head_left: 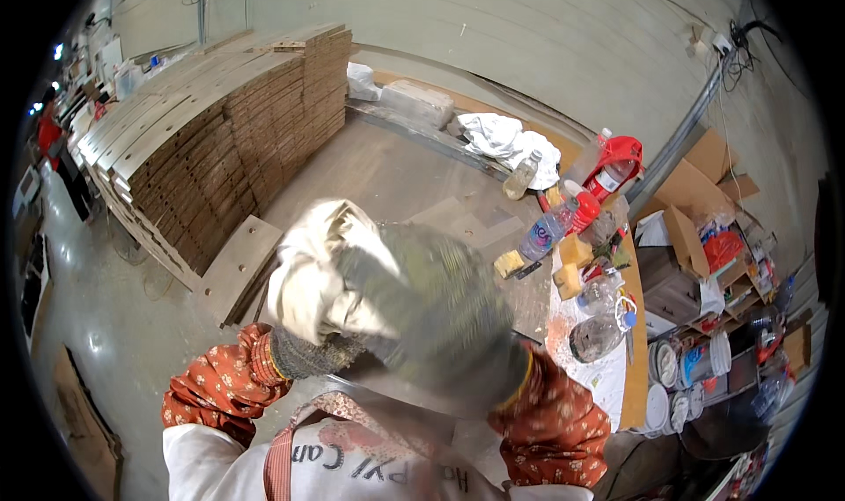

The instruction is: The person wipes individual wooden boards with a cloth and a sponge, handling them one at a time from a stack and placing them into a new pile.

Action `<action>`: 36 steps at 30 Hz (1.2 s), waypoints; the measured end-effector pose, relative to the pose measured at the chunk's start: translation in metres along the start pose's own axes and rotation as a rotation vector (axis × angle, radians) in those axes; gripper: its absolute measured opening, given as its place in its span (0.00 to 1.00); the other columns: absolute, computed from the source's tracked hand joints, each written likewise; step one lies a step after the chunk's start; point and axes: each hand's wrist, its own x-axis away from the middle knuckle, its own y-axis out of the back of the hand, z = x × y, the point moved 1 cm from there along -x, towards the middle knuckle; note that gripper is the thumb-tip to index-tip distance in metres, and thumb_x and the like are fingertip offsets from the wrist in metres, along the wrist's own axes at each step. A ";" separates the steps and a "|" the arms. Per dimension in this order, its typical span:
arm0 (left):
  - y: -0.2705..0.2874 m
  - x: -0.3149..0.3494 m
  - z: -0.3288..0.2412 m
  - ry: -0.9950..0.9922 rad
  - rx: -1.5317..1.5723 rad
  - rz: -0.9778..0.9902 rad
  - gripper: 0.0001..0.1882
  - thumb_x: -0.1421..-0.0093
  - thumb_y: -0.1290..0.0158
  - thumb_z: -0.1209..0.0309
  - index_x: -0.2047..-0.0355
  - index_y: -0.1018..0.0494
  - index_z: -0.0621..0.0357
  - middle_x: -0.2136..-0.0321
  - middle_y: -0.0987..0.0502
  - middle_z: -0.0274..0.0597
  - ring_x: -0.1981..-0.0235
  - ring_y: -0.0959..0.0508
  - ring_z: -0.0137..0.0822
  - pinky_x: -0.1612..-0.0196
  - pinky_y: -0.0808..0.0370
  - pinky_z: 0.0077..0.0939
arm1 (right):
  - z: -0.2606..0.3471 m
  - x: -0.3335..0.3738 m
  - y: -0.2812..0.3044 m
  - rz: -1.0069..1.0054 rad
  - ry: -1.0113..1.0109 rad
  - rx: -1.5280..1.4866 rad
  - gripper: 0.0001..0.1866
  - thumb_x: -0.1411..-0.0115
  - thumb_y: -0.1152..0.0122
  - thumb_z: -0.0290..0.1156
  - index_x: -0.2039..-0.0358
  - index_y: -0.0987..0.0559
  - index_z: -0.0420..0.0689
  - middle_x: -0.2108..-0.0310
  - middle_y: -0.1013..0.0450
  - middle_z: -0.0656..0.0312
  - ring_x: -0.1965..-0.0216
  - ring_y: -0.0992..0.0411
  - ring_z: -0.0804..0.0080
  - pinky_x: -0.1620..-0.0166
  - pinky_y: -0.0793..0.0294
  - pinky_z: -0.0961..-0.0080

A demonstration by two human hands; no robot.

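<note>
My left hand [312, 353], in a grey knit glove, grips a bunched cream-white cloth [304, 276]; its fingers are mostly hidden behind the folds. Close to the camera, my right hand [440, 303], in a worn grey-green glove, is smeared by motion. It overlaps the right side of the cloth, and whether its fingers hold any of it cannot be made out. Both hands are raised in front of my chest, above the near side of a brown worktable [339, 171]. Red flowered sleeves cover my forearms.
Tall stacks of drilled boards [238, 131] stand at the left. On the right are plastic bottles [547, 232], yellow sponges [574, 253] and a jar-like bottle [598, 335]. White cloth [510, 140] lies along the back edge. Cluttered shelves [731, 298] stand farther right.
</note>
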 end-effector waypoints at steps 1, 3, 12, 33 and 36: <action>0.002 -0.014 -0.019 0.150 -0.059 -0.123 0.22 0.39 0.45 0.64 0.51 0.31 0.68 0.55 0.25 0.50 0.60 0.21 0.38 0.57 0.23 0.28 | -0.006 0.000 0.003 0.025 -0.068 0.063 0.24 0.45 0.39 0.39 0.48 0.26 0.45 0.54 0.28 0.48 0.48 0.30 0.50 0.46 0.31 0.58; 0.022 -0.054 -0.065 0.582 0.213 0.104 0.16 0.40 0.43 0.65 0.59 0.25 0.67 0.66 0.21 0.55 0.67 0.20 0.41 0.66 0.22 0.31 | -0.029 0.005 0.024 0.118 -0.236 0.141 0.23 0.44 0.40 0.37 0.49 0.25 0.44 0.55 0.27 0.49 0.49 0.30 0.53 0.47 0.31 0.61; 0.038 -0.036 -0.068 0.743 0.260 -0.083 0.17 0.47 0.37 0.67 0.60 0.24 0.65 0.67 0.20 0.53 0.67 0.18 0.45 0.63 0.21 0.32 | -0.121 0.055 0.080 -0.318 -0.547 0.383 0.17 0.39 0.40 0.36 0.52 0.23 0.41 0.56 0.24 0.53 0.54 0.25 0.62 0.48 0.29 0.68; 0.119 0.098 -0.101 1.280 -0.330 -0.840 0.20 0.41 0.47 0.70 0.49 0.31 0.66 0.59 0.23 0.50 0.57 0.23 0.44 0.47 0.28 0.37 | 0.020 -0.014 -0.025 0.356 -0.341 -0.320 0.22 0.40 0.41 0.34 0.47 0.28 0.39 0.52 0.29 0.50 0.54 0.28 0.61 0.53 0.27 0.65; 0.100 0.115 -0.115 1.202 -0.332 -0.651 0.24 0.41 0.47 0.72 0.45 0.34 0.66 0.54 0.26 0.54 0.52 0.25 0.50 0.47 0.28 0.41 | 0.042 -0.013 -0.090 0.527 -0.257 -0.548 0.22 0.41 0.40 0.34 0.48 0.29 0.40 0.57 0.29 0.49 0.59 0.27 0.60 0.58 0.25 0.62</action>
